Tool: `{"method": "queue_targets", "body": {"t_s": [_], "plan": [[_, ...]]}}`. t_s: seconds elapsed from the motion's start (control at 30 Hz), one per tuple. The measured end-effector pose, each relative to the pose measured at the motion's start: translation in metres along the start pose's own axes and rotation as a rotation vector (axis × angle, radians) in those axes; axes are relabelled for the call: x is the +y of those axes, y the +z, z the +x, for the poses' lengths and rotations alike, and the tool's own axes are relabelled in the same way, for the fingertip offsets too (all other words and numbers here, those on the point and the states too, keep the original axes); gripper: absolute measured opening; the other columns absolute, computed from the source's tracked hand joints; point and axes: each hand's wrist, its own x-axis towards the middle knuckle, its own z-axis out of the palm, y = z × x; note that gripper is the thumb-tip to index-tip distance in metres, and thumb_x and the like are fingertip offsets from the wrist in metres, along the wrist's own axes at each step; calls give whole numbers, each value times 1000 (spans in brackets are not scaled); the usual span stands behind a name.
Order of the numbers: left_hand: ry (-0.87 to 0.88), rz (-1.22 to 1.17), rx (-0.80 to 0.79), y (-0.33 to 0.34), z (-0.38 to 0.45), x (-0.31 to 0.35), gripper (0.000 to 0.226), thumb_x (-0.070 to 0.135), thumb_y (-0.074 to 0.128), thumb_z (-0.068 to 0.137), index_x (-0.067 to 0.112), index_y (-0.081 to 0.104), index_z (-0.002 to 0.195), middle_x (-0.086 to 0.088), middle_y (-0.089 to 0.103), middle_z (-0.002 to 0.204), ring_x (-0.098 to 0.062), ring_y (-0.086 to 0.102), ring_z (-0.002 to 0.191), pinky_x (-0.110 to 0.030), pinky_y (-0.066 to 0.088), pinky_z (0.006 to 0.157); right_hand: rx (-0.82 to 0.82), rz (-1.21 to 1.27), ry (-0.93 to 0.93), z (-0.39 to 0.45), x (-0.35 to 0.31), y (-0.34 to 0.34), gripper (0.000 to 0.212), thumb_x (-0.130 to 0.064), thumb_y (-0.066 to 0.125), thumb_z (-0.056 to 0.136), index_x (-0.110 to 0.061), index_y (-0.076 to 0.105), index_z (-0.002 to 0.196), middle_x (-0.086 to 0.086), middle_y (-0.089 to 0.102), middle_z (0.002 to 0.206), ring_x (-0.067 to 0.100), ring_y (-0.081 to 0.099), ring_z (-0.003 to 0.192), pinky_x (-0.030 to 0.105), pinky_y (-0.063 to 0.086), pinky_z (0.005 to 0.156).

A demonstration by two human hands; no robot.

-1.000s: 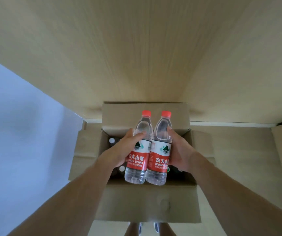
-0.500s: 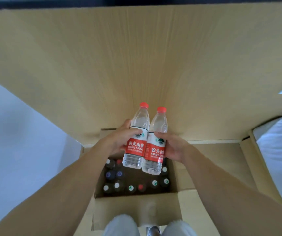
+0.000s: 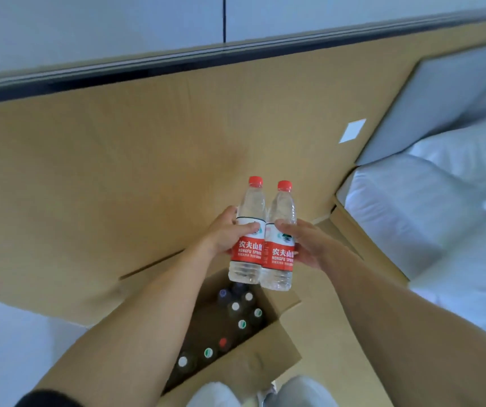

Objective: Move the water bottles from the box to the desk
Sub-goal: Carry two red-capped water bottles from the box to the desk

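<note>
Two clear water bottles with red caps and red labels stand upright side by side in the air above the open cardboard box [image 3: 277, 345]. My left hand [image 3: 224, 236] grips the left bottle [image 3: 249, 230] at its label. My right hand [image 3: 309, 245] grips the right bottle [image 3: 281, 239] from the right side. Inside the box, several more bottles [image 3: 235, 321] show only their caps, white, green, red and dark. The desk is not recognisable in this view.
A tall light wooden panel [image 3: 118, 186] rises behind the box. A bed with white bedding [image 3: 429, 207] lies to the right, with a grey headboard [image 3: 447, 95] behind it. My knees [image 3: 262, 392] show at the bottom edge, close to the box.
Both hands have lifted the two bottles clear of the box. My view has tilted up and swung right, bringing the bed and the wall above the panel into sight.
</note>
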Motion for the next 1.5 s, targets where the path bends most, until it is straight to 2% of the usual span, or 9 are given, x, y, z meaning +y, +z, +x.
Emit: {"method": "queue_targets", "body": {"t_s": [0.13,0.3,0.43,0.5,0.7,0.93,1.07,1.2,1.5], "plan": [[19,-17,-139,48,2,21,33,34,76,87,42,54,110,1,75,100,-14,76,79,-33,59,61,114,89,-38,-35,14,-44,43,-23,67,95,-6,53,132,20,69,120,37,66,112,53,51,100],[16,-4,-348,124,-4,40,35,27,75,90,37,55,118,-3,75,106,-22,75,89,-39,58,73,287,203,-70,-87,39,-106,40,-27,71,92,-9,60,126,18,72,114,33,69,98,50,56,89],[18,39,-556,194,-17,50,23,27,70,92,40,63,110,5,78,93,-16,74,81,-39,57,75,422,304,-100,-136,72,-155,39,-26,74,89,-11,62,124,11,76,95,23,71,70,36,58,61],[10,82,-631,232,-27,53,25,29,69,92,38,63,114,3,78,95,-19,75,87,-42,59,77,480,355,-101,-165,90,-178,41,-27,75,88,-11,62,123,11,75,94,21,71,64,33,56,56],[42,246,-781,360,-71,52,37,39,72,91,27,60,124,-5,77,107,-30,73,100,-55,57,91,674,489,-107,-256,159,-249,38,-35,75,88,-13,65,118,11,77,102,28,72,87,47,61,77],[43,388,-927,521,-155,32,40,40,77,86,22,59,117,-7,77,102,-27,76,89,-48,62,81,857,613,-82,-383,251,-330,42,-41,76,86,-13,65,116,7,78,93,25,74,83,44,60,72],[24,436,-1036,611,-214,16,45,32,78,87,16,56,123,-14,74,110,-33,73,98,-53,59,86,944,689,-71,-459,303,-368,41,-40,76,86,-13,64,114,7,78,90,25,75,81,41,60,67],[26,510,-1167,689,-276,-1,47,31,77,88,15,54,126,-15,71,114,-33,72,100,-50,60,85,1056,788,-67,-534,353,-391,39,-38,75,86,-13,63,114,9,73,102,26,70,87,38,58,64],[90,690,-1482,828,-397,-35,41,36,76,87,20,57,120,-11,71,113,-31,71,101,-56,57,90,1320,1025,-82,-664,440,-413,32,-37,71,90,-16,63,113,6,69,108,25,66,91,46,55,88]]}}
